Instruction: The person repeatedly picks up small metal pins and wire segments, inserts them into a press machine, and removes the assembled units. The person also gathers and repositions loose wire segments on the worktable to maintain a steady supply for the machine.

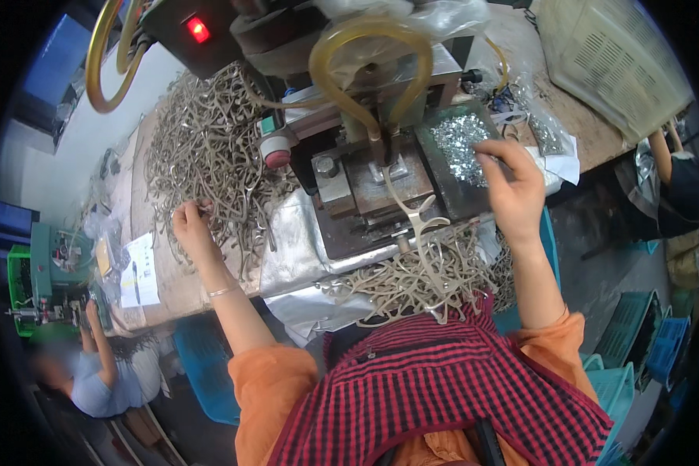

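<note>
My left hand (pixel 190 227) is at the near edge of a large heap of curved, forked metal parts (pixel 217 147), its fingers curled together. What they grip, if anything, I cannot make out. Over a dark tray (pixel 443 190) of small shiny metal pieces (pixel 460 147), my right hand (pixel 516 190) has thumb and forefinger brought close in a pinch; anything between them is too small to name. One forked metal part (pixel 421 221) lies with its thin end on the block of a bench press (pixel 384 175), under the tool, its forked end toward me. Neither hand touches it.
More forked parts (pixel 412 279) are piled before the press. A red push button (pixel 276 158) and yellowish hoses (pixel 423 58) are close by. A pale plastic crate (pixel 606 70) stands at far right, a paper sheet (pixel 138 272) at left. Other people sit left and right.
</note>
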Demonstrator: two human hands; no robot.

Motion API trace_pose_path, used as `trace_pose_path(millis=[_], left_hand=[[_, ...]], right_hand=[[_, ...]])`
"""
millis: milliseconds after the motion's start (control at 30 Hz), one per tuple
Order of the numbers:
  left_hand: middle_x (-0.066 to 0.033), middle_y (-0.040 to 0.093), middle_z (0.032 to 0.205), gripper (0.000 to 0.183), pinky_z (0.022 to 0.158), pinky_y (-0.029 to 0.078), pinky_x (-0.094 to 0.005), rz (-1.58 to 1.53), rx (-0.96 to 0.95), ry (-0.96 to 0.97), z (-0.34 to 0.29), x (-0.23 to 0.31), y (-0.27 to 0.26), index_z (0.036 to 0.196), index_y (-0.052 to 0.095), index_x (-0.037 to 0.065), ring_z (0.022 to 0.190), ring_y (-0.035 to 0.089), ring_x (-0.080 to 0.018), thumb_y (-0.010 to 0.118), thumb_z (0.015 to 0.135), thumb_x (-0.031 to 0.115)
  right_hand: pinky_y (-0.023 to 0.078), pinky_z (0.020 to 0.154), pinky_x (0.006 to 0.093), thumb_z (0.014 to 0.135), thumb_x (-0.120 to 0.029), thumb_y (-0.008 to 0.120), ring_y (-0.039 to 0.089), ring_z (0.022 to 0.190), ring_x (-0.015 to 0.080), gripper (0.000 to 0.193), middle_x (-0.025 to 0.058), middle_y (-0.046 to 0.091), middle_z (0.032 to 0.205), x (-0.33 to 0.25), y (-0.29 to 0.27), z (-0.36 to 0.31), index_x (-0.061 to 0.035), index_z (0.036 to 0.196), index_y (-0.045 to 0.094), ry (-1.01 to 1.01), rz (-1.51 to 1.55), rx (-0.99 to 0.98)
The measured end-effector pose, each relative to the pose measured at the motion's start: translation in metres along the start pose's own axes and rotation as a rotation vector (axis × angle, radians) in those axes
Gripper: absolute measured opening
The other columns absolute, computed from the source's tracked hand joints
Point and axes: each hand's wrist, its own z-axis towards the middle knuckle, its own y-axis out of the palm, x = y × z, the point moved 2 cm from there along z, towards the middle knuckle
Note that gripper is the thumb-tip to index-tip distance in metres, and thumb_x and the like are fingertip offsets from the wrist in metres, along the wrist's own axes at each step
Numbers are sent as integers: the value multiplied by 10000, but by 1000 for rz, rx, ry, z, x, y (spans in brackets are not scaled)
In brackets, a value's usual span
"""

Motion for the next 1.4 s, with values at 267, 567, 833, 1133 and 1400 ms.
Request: trace_pose_path(millis=[267, 567, 833, 1133, 1400], left_hand=[[-55, 624, 855, 117, 553, 505, -224, -105, -183, -36, -81, 37, 62, 1046, 519, 57, 685, 631, -132, 611, 1027, 127], [-159, 642, 1093, 198, 762, 649, -413, -341, -532, 755, -145, 176, 132, 1205, 515, 6, 957, 688, -235, 540, 1009, 16], [-213, 741, 1029, 257, 703, 661, -380, -227, -815, 1007, -181, 153, 140, 1077, 622, 17, 898, 755, -317, 701, 859, -93], [-81, 758, 1023, 224, 466, 407, -265, 168, -977, 1361, -198, 144, 157, 890, 682, 77, 534, 532, -137, 779, 691, 41], [-92, 699, 1142, 181, 788, 568, -346, 159, -835, 1247, -216, 128, 141, 942, 667, 72, 717, 606, -203, 700, 771, 122]], right_hand=[[516, 879, 312, 864, 7, 668, 693, 923, 171, 387, 116, 729, 981, -50, 71, 28, 51, 1232, 559, 125, 610, -152], [469, 950, 292, 833, 10, 695, 653, 985, 142, 641, 92, 705, 978, -73, 66, 23, 48, 1415, 427, 167, 675, -167], [452, 1065, 390, 865, -70, 683, 602, 1241, 317, 350, 174, 655, 1292, -48, 29, 25, -11, 1210, 687, -83, 90, -271], [424, 1089, 462, 758, -137, 795, 543, 1292, 386, 143, 199, 651, 1283, 70, 31, 1, -70, 878, 754, -77, -471, -25], [522, 945, 404, 877, -42, 683, 684, 1056, 327, 171, 144, 731, 1091, 71, 35, 10, -51, 1031, 757, -100, -425, 0]])
